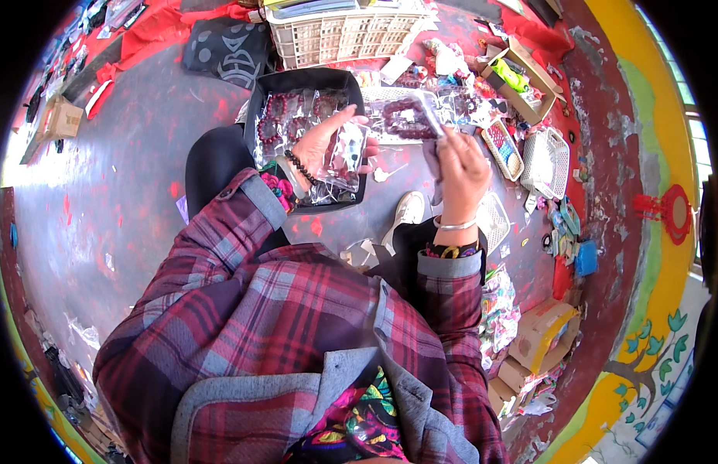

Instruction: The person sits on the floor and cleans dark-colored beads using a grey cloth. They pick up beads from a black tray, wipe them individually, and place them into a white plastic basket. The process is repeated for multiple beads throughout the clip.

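Observation:
My right hand [461, 166] is closed on the edge of a clear plastic bag [430, 112], raised to the right of a black box. Inside that bag shows a dark red bead bracelet [405, 117]. Over the black box [270, 80], my left hand [316, 147] has its thumb stretched away. A clear plastic packet [347, 158] with small dark items lies across its fingers, whose tips show past the packet's right side. More clear bags with dark red bead bracelets [274, 116] lie in the box, partly hidden by my left hand.
A cream plastic crate [336, 42] stands beyond the box. At right are a cardboard box [521, 97] with a yellow-green item, a white basket [546, 162], a small tray [502, 151] of beads and scattered packets. A dark printed bag [227, 52] lies at far left.

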{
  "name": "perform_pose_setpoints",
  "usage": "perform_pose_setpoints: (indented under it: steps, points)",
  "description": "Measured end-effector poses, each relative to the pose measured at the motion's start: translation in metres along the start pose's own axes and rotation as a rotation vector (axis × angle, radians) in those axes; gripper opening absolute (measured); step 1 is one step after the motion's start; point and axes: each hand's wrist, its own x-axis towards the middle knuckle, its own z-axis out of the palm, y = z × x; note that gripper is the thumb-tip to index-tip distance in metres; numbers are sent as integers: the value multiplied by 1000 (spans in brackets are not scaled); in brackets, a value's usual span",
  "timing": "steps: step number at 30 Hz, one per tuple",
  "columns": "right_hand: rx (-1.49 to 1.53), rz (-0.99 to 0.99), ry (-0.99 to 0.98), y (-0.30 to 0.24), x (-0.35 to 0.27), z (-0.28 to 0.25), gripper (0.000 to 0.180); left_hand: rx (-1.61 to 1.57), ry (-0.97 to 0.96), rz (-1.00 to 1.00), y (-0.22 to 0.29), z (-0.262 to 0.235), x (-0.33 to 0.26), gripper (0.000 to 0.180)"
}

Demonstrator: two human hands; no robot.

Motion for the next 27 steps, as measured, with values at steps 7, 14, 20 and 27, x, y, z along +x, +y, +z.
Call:
perform_pose_setpoints:
  steps: [7,14,20,27]
  points:
    - [-583,-873,-211,6,-21,36,31,-176,-210,38,4,20,-5,35]
    - [-193,-24,-110,8,-14,18,34,-74,-179,194,9,7,-5,40]
    - [-218,-410,-223,8,-17,45,43,-63,-145,123,-16,10,8,34]
    - [-453,-395,-168,14,-17,64,38,-34,-61,-28,-30,7,5,27]
